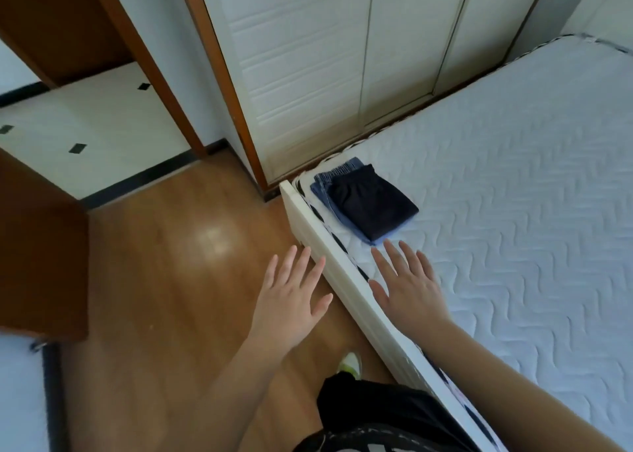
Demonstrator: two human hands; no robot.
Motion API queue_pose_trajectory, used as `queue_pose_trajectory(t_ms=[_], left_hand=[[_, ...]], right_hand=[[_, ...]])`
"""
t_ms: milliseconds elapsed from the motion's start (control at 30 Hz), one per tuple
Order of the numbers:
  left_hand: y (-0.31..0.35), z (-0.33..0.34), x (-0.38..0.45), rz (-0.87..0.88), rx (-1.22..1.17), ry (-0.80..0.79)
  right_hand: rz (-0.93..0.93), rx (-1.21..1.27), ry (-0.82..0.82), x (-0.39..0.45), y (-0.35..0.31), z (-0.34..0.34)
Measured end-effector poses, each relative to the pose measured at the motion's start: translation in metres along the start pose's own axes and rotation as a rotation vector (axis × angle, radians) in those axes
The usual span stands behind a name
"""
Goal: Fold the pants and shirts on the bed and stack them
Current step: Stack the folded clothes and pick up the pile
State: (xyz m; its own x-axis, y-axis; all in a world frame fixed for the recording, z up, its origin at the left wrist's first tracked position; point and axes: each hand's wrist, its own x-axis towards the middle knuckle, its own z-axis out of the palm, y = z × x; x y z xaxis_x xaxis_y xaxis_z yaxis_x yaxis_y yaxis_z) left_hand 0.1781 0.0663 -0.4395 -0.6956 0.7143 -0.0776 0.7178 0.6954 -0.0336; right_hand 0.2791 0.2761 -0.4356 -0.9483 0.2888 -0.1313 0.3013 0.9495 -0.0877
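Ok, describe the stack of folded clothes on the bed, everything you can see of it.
The stack of folded clothes sits at the near corner of the white quilted mattress, close to the bed's cream frame. A dark navy, soft-looking garment lies on top, folded into a rough rectangle. Beneath it blue denim with a waistband shows at the far left edge, and a pale blue layer peeks out at the near edge. Neither hand touches it; the right hand hovers open just short.

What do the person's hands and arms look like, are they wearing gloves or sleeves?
No gloves or sleeves show: the left hand and right hand are bare, and both forearms are bare as far as the picture reaches. No rings, watch or bracelets are visible.
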Motion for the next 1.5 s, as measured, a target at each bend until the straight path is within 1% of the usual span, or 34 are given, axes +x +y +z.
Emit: queue_pose_trajectory(t_ms=[67, 167, 267, 367, 567, 667, 767, 833, 933, 1067, 1200, 1300, 1400, 1500], left_hand=[[-0.018, -0.006, 0.036, 0.002, 0.008, 0.033], [-0.042, -0.017, 0.082, 0.012, 0.020, 0.032], [-0.059, -0.021, 0.126, 0.016, 0.008, 0.031], [-0.074, -0.019, 0.182, 0.077, 0.016, 0.016], [-0.098, 0.006, 0.299, 0.257, 0.014, 0.000], [-0.115, 0.022, 0.360, 0.378, 0.037, -0.069], [-0.131, 0.036, 0.409, 0.495, 0.056, -0.139], [-0.138, 0.044, 0.441, 0.574, 0.073, -0.134], [-0.132, 0.059, 0.485, 0.662, 0.095, -0.143], [-0.109, 0.091, 0.530, 0.735, 0.109, -0.174], [-0.076, 0.135, 0.552, 0.778, 0.117, -0.202], [-0.049, 0.170, 0.567, 0.816, 0.113, -0.239], [-0.037, 0.211, 0.586, 0.790, 0.087, -0.246], [-0.040, 0.253, 0.605, 0.732, 0.091, -0.272]], right_hand=[[-0.004, -0.006, -0.011, 0.038, 0.001, -0.003], [-0.014, -0.013, -0.029, 0.090, 0.004, -0.013], [0.028, 0.002, 0.022, 0.132, 0.010, -0.028], [0.090, 0.000, 0.035, 0.170, 0.019, -0.031], [0.249, 0.032, 0.020, 0.246, 0.025, -0.012], [0.369, 0.045, -0.020, 0.286, 0.031, -0.002], [0.502, 0.074, -0.033, 0.312, 0.038, 0.002], [0.572, 0.077, -0.029, 0.325, 0.042, 0.006], [0.621, 0.106, -0.063, 0.346, 0.049, 0.016], [0.713, 0.147, -0.049, 0.366, 0.061, 0.043], [0.800, 0.192, -0.051, 0.371, 0.078, 0.090], [0.824, 0.217, -0.114, 0.372, 0.094, 0.130], [0.837, 0.240, -0.152, 0.374, 0.110, 0.174], [0.826, 0.249, -0.172, 0.378, 0.126, 0.217]])
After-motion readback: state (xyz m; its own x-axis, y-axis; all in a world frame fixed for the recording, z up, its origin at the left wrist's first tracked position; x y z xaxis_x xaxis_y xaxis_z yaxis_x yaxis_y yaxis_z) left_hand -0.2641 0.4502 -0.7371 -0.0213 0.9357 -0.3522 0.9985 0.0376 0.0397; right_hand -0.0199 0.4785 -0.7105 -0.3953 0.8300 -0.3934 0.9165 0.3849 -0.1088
